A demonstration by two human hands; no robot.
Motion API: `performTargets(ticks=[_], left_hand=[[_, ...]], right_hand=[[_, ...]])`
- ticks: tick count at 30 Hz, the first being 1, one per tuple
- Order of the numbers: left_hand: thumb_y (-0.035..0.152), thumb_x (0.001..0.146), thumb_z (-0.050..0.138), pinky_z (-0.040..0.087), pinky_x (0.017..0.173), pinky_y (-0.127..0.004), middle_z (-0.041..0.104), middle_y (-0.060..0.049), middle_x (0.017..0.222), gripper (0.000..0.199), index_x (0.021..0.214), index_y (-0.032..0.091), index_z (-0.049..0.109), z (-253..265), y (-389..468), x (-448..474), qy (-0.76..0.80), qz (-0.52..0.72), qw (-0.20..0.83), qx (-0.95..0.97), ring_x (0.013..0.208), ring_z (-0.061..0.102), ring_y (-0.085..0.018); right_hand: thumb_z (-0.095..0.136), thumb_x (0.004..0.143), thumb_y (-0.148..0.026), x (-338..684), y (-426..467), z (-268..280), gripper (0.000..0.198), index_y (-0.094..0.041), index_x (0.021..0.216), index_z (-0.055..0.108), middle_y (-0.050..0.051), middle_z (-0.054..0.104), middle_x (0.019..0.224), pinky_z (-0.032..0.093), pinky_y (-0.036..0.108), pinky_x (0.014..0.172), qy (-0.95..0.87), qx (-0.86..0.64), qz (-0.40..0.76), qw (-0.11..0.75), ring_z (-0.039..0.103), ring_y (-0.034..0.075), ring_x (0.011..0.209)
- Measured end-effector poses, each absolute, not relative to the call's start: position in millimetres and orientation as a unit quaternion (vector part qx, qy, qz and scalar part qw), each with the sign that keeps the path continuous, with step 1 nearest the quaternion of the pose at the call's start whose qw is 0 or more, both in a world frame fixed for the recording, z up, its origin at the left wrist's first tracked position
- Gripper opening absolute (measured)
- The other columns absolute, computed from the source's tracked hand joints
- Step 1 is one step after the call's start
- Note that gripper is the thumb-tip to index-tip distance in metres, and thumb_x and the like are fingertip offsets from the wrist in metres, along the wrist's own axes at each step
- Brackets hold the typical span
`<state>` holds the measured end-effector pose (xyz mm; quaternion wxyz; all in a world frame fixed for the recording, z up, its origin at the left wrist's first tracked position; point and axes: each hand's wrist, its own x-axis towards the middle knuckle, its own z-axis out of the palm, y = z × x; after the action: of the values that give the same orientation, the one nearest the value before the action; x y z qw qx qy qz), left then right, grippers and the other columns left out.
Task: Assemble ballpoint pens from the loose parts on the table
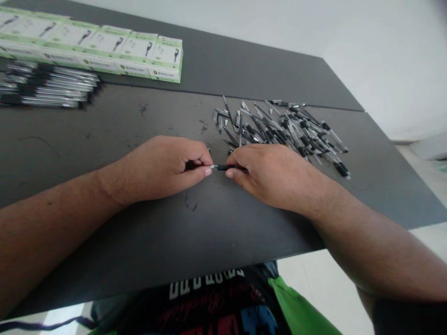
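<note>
Black printed cloth of a shirt (216, 302) is nearest, below the pen (221, 167), with a green edge of fabric (296, 302) to its right. Bare grey tabletop (209, 232) lies between shirt and pen.

The pen is level, bridging both hands. The left hand (171, 167) pinches its left end between thumb and curled fingers; the right hand (275, 174) pinches it from the right, thumb nearer the body. Only a short pale and black stretch shows in the gap, so what each palm hides I cannot tell. Gripping from both ends probably keeps so slim a thing lined up and steady.

Beyond the pen, to its right, sprawls a jumble of loose pen parts (310, 135), likely kept there for easy reach. Far left of the pen, laid-out pens (52, 88) lie side by side, seemingly for order. Behind those stands a row of green-and-white boxes (134, 67), then a pale wall (279, 28).
</note>
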<state>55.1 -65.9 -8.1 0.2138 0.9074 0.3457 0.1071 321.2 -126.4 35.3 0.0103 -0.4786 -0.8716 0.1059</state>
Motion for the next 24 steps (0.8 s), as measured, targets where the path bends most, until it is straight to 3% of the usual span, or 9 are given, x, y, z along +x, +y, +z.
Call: performTargets(ticks=[3, 7, 14, 20, 24], left_hand=[[0.051, 0.103, 0.060, 0.051, 0.078, -0.035, 0.086, -0.004, 0.091, 0.032, 0.107, 0.030, 0.084, -8.5, -65.5, 54.6, 0.347, 0.105, 0.215, 0.907, 0.086, 0.078, -0.025], [0.052, 0.102, 0.060, 0.051, 0.079, -0.037, 0.085, -0.004, 0.090, 0.033, 0.106, 0.030, 0.084, -8.9, -65.2, 55.1, 0.353, 0.099, 0.216, 0.905, 0.084, 0.077, -0.026], [0.050, 0.101, 0.060, 0.050, 0.080, -0.037, 0.085, -0.004, 0.091, 0.031, 0.104, 0.030, 0.083, -8.2, -65.6, 55.6, 0.352, 0.102, 0.218, 0.905, 0.086, 0.077, -0.026], [0.050, 0.102, 0.061, 0.050, 0.079, -0.036, 0.085, -0.004, 0.091, 0.031, 0.107, 0.030, 0.084, -9.7, -64.8, 54.3, 0.345, 0.104, 0.217, 0.907, 0.086, 0.078, -0.026], [0.050, 0.103, 0.060, 0.050, 0.080, -0.035, 0.085, -0.004, 0.091, 0.033, 0.110, 0.028, 0.085, -10.3, -64.8, 53.5, 0.343, 0.108, 0.215, 0.908, 0.087, 0.078, -0.025]], right_hand=[[0.068, 0.116, -0.036, 321.6, -127.1, 35.1, 0.023, -0.021, 0.129, 0.081, 0.011, 0.090, 0.118, 0.052, 0.037, 0.087, -0.867, -0.486, 0.103, 0.024, 0.081, 0.030, 0.106], [0.061, 0.120, -0.034, 321.5, -127.1, 35.2, 0.025, -0.021, 0.122, 0.082, 0.011, 0.089, 0.111, 0.050, 0.037, 0.084, -0.868, -0.488, 0.094, 0.009, 0.080, 0.028, 0.101], [0.069, 0.116, -0.036, 321.5, -126.3, 36.2, 0.022, -0.021, 0.127, 0.082, 0.011, 0.089, 0.116, 0.052, 0.038, 0.086, -0.868, -0.486, 0.104, 0.014, 0.081, 0.030, 0.106], [0.057, 0.122, -0.034, 321.6, -126.3, 35.2, 0.030, -0.019, 0.121, 0.083, 0.013, 0.088, 0.114, 0.052, 0.039, 0.089, -0.875, -0.472, 0.102, 0.011, 0.082, 0.031, 0.107], [0.065, 0.118, -0.035, 320.9, -126.5, 35.3, 0.024, -0.019, 0.127, 0.081, 0.012, 0.089, 0.116, 0.051, 0.039, 0.086, -0.869, -0.484, 0.102, 0.015, 0.083, 0.032, 0.107]])
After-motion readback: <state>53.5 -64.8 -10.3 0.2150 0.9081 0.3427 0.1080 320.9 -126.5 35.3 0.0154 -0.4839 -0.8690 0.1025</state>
